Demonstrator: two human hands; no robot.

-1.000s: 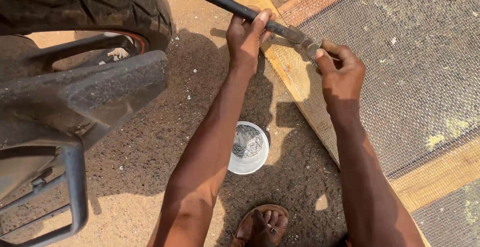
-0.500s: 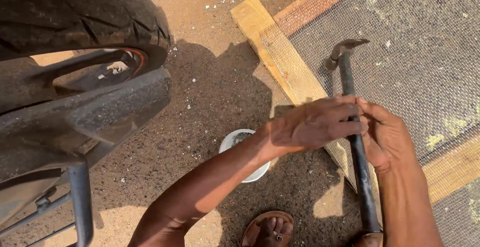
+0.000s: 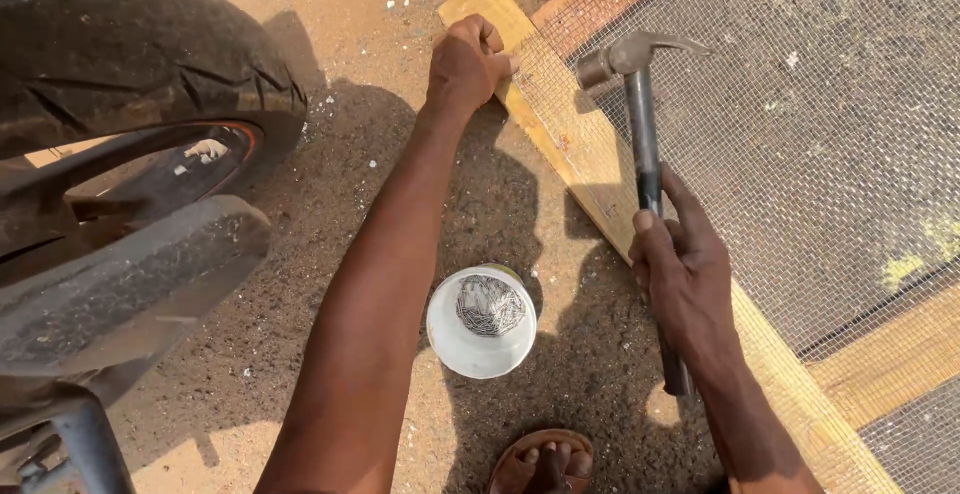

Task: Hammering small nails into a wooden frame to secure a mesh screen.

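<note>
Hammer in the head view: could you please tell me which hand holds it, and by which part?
The right hand grips the hammer around its dark handle, partway down, head raised over the wire mesh.

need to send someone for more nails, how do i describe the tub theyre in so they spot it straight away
Start at the long wooden frame covered with wire mesh. On the sandy ground just beside it, between the person's forearms, stands a small round white tub. It is the only container there, open-topped, with a grey heap of nails inside.
</note>
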